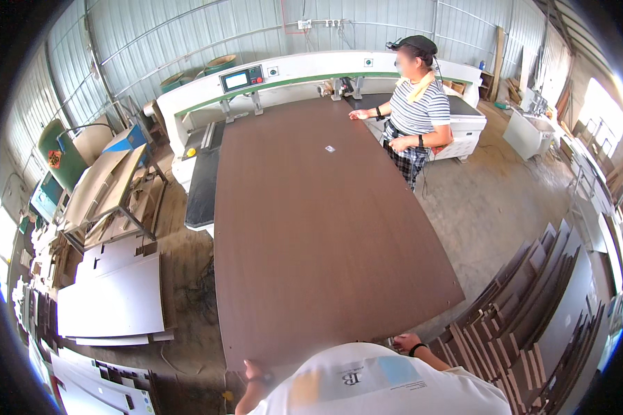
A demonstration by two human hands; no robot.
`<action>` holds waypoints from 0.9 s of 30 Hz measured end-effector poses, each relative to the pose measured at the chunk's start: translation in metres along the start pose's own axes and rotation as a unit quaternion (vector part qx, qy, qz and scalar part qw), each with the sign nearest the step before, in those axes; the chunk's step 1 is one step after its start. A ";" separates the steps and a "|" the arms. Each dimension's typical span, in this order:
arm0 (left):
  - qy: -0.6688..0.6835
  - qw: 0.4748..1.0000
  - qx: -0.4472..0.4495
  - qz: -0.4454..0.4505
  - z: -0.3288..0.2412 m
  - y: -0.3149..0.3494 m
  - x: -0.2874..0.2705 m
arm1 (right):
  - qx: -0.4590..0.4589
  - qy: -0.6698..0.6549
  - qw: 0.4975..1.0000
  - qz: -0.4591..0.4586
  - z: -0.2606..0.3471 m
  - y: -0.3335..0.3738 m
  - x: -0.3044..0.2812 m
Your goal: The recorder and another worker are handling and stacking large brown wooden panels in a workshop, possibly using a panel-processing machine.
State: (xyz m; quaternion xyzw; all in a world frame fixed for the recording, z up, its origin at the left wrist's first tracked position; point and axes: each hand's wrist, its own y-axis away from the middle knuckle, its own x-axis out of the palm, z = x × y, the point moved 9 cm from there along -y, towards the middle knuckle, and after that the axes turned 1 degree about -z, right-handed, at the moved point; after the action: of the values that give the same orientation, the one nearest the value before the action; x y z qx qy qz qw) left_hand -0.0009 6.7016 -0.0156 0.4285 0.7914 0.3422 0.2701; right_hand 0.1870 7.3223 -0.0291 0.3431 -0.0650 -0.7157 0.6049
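A white shirt (381,380) fills the bottom of the frame, with the person's two hands on either side. The left hand (255,373) is at the near left corner of a brown board (318,235), its thumb side up against the edge; the other fingers are hidden, so how far it closes I cannot tell. The right hand (408,342), at the lower right of centre, has bent fingers at the near edge; whether they grip the board is too small to tell.

The board lies flat, running from the lower centre up to a white machine (311,63) across the top. Its near right corner sticks out well apart from the right hand. A small label (329,149) sits on its far part.

Floor (488,200) opens beyond the right edge, up to a stack of panels (554,277) at lower right. On the left, a narrower floor strip separates the board from white sheets (118,297) and, higher, a loaded desk (138,223). At upper right a co-worker (422,114) stands beside the board, one hand (358,114) at its far right edge.
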 end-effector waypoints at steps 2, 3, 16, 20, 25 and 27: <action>0.025 0.999 0.023 0.031 0.011 -0.031 -0.031 | 0.203 -0.226 0.953 0.013 0.029 0.019 0.014; 0.019 0.999 0.017 0.041 0.012 -0.022 -0.015 | 0.208 -0.227 0.952 0.000 0.015 0.021 0.008; 0.113 0.993 -0.014 0.042 0.027 -0.050 -0.007 | -0.038 0.205 0.977 -0.043 0.093 0.045 -0.018; 0.119 0.992 -0.026 0.039 0.027 -0.047 -0.006 | 0.027 0.133 0.990 -0.036 0.082 0.044 -0.017; 0.115 0.993 -0.019 0.024 0.024 -0.037 0.000 | -0.002 0.108 0.994 -0.031 0.051 0.022 -0.014; 0.106 0.994 -0.019 0.007 0.024 -0.037 -0.006 | 0.068 0.110 0.989 -0.073 0.049 0.021 -0.020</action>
State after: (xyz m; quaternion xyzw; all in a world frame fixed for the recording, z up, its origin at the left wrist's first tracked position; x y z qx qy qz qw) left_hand 0.0010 6.6890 -0.0583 0.3900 0.8061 0.4023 0.1902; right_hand 0.1770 7.3197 0.0266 0.4637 -0.0211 -0.7100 0.5295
